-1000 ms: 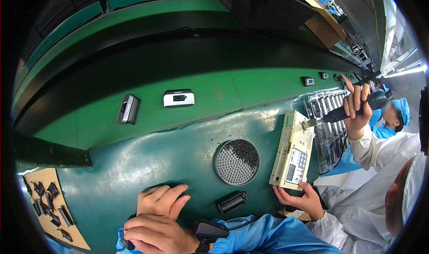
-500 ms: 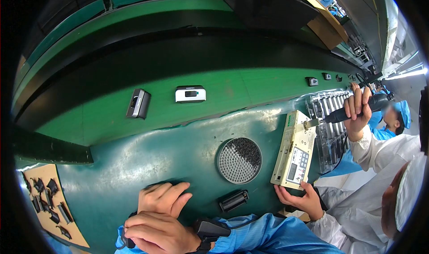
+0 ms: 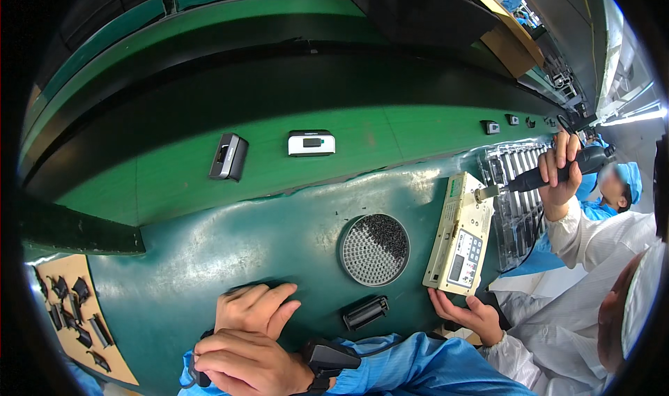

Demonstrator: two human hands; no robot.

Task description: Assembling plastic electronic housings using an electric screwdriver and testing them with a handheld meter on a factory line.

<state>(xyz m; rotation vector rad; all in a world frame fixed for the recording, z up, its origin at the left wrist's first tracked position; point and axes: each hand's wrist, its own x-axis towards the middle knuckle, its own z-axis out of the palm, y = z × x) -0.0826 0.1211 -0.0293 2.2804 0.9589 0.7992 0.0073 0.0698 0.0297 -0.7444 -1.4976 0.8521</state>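
Observation:
At the front edge of the green table, my left hand [image 3: 254, 308] rests with its fingers loosely stretched and holds nothing. Across its wrist lies my right hand [image 3: 252, 362], fingers folded over the left wrist. A black wrist device [image 3: 332, 356] is strapped to my right arm; part of another dark one [image 3: 202, 377] shows under the right fingers. Nearest on the table is a black, hollow plastic housing [image 3: 365, 313], right of my left hand. Beyond it stands a round metal dish [image 3: 374, 250] with rows of holes, its upper right part covered with small black screws.
A co-worker's hands hold a power screwdriver [image 3: 527, 180] against a cream box-shaped meter [image 3: 456, 239] and steady its near end. Beyond the table, a green conveyor belt [image 3: 376, 132] carries black-and-silver [image 3: 228, 157] and white-faced units [image 3: 311, 143]. Cardboard with black parts [image 3: 104, 305] lies left.
The units on the conveyor belt have moved a little to the right. My two hands and the co-worker's hands stay in nearly the same place.

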